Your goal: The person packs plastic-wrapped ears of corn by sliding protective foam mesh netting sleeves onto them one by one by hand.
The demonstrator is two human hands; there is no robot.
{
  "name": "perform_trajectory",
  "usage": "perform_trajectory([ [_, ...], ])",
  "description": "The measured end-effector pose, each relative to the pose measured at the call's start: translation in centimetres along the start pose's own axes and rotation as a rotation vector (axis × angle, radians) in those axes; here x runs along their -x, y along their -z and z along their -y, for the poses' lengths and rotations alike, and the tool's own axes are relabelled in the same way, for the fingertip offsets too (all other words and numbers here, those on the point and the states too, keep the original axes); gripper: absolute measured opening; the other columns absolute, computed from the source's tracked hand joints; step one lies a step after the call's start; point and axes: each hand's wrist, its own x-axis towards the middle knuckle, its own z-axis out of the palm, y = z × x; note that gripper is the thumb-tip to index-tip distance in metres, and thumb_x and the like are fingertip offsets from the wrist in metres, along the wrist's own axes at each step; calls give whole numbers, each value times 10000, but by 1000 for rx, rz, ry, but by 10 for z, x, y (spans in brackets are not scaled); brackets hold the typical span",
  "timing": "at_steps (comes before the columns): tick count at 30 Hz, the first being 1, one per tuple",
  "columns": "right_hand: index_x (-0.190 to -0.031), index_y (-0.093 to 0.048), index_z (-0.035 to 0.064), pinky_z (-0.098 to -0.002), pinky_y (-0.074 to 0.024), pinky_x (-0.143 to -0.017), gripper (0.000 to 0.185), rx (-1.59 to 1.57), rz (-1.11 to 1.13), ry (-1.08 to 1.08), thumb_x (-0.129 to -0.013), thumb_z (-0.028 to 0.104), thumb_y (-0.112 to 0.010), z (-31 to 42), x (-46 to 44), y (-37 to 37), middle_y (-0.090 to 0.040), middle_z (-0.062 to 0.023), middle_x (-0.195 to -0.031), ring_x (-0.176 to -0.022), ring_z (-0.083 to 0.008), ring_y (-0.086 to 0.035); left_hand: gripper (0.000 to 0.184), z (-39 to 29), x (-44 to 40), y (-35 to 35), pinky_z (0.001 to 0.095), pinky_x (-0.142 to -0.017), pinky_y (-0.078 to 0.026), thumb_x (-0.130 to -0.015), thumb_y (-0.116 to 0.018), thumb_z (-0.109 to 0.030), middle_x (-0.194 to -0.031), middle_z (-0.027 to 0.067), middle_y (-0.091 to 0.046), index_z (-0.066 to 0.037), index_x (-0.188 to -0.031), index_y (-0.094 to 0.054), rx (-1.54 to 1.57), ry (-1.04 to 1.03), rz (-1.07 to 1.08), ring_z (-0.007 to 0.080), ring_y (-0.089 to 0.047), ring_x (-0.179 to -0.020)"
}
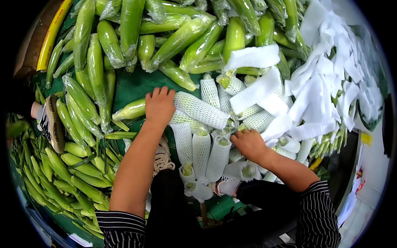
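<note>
My left hand (160,103) rests with its fingers curled between a plastic-wrapped corn cob (131,110) and a cob in a white foam net sleeve (200,110); what its fingers grip is partly hidden. My right hand (249,144) lies at the tip end of netted cobs, near the sleeved cob's right end, its fingers bent over something I cannot make out. Several more foam-netted cobs (201,153) lie below and between the hands. Loose flat foam sleeves (254,57) lie on top of the netted cobs.
Plastic-wrapped cobs (178,41) are heaped across the back. Unwrapped green cobs (62,177) fill the lower left. A pile of white foam sleeves (326,78) is at the right. Another person's shoe (53,124) stands at the left, near a yellow bar (53,35).
</note>
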Motion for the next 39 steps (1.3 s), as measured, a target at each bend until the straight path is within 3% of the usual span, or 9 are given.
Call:
perform_trajectory([
  [8, -979, -601, 108, -447, -537, -725, 250, -45, 149, -20, -832, 269, -724, -73, 32, 53, -651, -84, -911, -860, -302, -676, 185, 18, 5, 25, 462, -777, -504, -824, -646, -171, -930, 93, -650, -98, -993, -655, 44, 52, 22, 303, -638, -885],
  [14, -1250, -515, 51, -400, -526, -886, 405, -917, -585, -163, -866, 75, -640, -7, -22, 144, -616, -157, -1193, -1023, -315, -661, 376, -5, 46, 135, 404, -808, -510, -839, -760, -195, -925, 140, -686, -29, -1159, -650, 662, 88, -222, 322, -670, -868],
  [18, -1007, -575, 6, -400, -483, -812, 342, -1650, -621, 74, -987, 344, -626, 95, -130, 133, -611, -161, -958, -892, -273, -594, 416, -16, 48, 106, 334, -820, -497, -864, -748, -175, -1007, 136, -682, -12, -1232, -642, 670, -50, -395, 231, -659, -949],
  [19, -1067, -563, 12, -386, -481, -805, 359, -1495, -792, 55, -1022, 369, -581, 116, -146, 126, -603, -121, -955, -875, -238, -587, 301, -17, 58, 82, 293, -834, -482, -911, -691, -119, -1034, 90, -636, 9, -1179, -646, 1042, 440, -343, 169, -603, -953],
  [22, -1250, -513, 36, -329, -463, -889, 316, -2786, -40, 324, -1067, 293, -515, 126, -148, 122, -567, -53, -1047, -1046, -150, -528, 142, -5, 68, 95, 267, -834, -442, -989, -629, -141, -1017, 53, -545, 0, -1007, -623, 1340, 528, -450, 164, -544, -921],
  [29, -1015, -659, 16, -368, -493, -858, 273, -1226, -904, 162, -834, 167, -796, 131, -154, 93, -592, -104, -1088, -982, -250, -600, 103, 4, 73, 93, 328, -849, -480, -971, -638, -97, -996, 114, -591, 5, -954, -636, 1079, 356, -607, 218, -583, -931],
  [33, -776, -510, 66, -428, -488, -791, 279, -994, -1148, 565, -777, 70, -789, 117, -149, 103, -601, -108, -917, -878, -263, -581, 287, 10, 83, 80, 343, -818, -473, -956, -681, -293, -959, 117, -600, -14, -913, -629, 1065, 249, -671, 239, -584, -902],
  [35, -790, -537, 61, -395, -491, -788, 194, -1532, -1027, 629, -802, 42, -730, 117, -140, 99, -615, -120, -952, -899, -264, -596, 452, 13, 90, 81, 359, -806, -467, -955, -652, -472, -947, 123, -601, -27, -882, -620, 1051, 173, -638, 257, -578, -887],
  [39, -1119, -524, 48, -322, -530, -764, 264, -2615, -249, 408, -868, -35, -520, 120, -118, 113, -657, -154, -1069, -887, -206, -651, 341, 5, 95, 121, 463, -877, -467, -676, -744, -193, -1111, 139, -583, -58, -969, -634, 426, -38, -281, 373, -548, -1068],
])
